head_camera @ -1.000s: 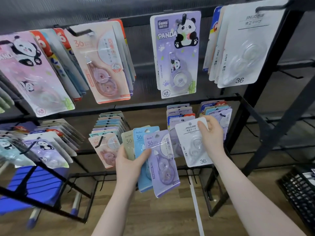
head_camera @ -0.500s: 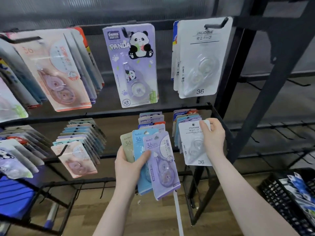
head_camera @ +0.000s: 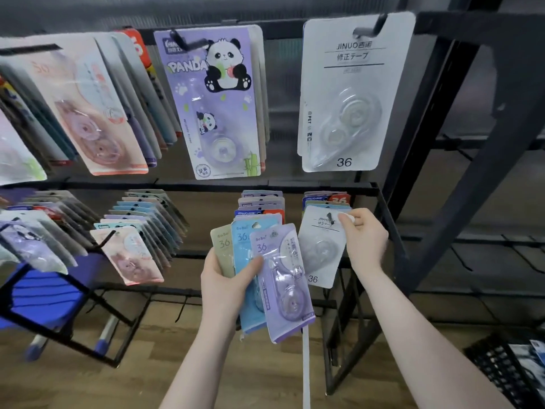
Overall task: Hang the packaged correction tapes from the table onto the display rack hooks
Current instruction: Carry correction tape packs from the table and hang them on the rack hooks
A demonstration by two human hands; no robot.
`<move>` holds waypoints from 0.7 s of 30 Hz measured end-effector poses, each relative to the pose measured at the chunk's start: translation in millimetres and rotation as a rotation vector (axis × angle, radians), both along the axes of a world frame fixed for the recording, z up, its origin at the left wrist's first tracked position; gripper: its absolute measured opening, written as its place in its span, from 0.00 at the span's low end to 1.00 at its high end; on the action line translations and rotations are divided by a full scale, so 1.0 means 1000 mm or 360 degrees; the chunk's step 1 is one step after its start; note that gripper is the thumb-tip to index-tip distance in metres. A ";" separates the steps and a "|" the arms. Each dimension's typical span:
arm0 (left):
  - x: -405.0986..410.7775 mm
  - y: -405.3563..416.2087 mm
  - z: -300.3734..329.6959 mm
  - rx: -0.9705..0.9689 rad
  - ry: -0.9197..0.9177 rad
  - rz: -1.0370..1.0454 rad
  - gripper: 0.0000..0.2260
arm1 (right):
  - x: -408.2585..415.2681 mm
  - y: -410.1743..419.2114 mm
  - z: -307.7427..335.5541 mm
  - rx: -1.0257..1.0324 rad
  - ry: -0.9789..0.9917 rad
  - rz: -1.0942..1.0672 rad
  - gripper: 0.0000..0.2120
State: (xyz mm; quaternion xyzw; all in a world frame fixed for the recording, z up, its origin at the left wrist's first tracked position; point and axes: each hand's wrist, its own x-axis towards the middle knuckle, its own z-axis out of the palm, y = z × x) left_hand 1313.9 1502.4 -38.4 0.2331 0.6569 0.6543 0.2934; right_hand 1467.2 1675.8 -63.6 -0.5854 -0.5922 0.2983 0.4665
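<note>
**White pack at the lower right hook, fan of three in my left**

My right hand is raised to the lower row, wrist bent, thumb and fingers pinching the top right corner of the white correction tape pack. Its hang hole sits at the tip of the lower hook, in front of the packs already hung there. My left hand is lower and nearer, palm toward me, thumb pressed across a fan of three packs: green, blue and purple. Above, on the black display rack, a matching white pack hangs beside a purple panda pack.
</note>
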 end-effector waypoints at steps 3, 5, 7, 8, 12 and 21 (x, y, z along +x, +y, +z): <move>-0.005 0.001 0.004 0.0015 0.0012 -0.0027 0.16 | 0.001 0.006 0.008 0.0088 -0.0193 -0.0027 0.06; -0.009 0.003 0.008 0.0033 0.0034 -0.0056 0.16 | 0.003 0.005 0.012 0.0213 -0.0305 -0.0006 0.08; -0.013 0.005 0.013 0.0046 0.0064 -0.0095 0.16 | 0.004 0.000 0.019 0.0338 -0.0396 0.0007 0.08; -0.015 0.006 0.015 0.0053 0.0075 -0.0118 0.16 | 0.005 -0.004 0.024 0.0390 -0.0419 0.0028 0.08; -0.021 0.006 0.025 0.0102 0.0110 -0.0193 0.16 | -0.001 -0.028 0.043 0.0438 -0.0241 0.0265 0.06; -0.031 -0.002 0.034 0.0176 0.0105 -0.0336 0.17 | -0.029 -0.069 0.075 -0.0142 0.0171 0.0860 0.11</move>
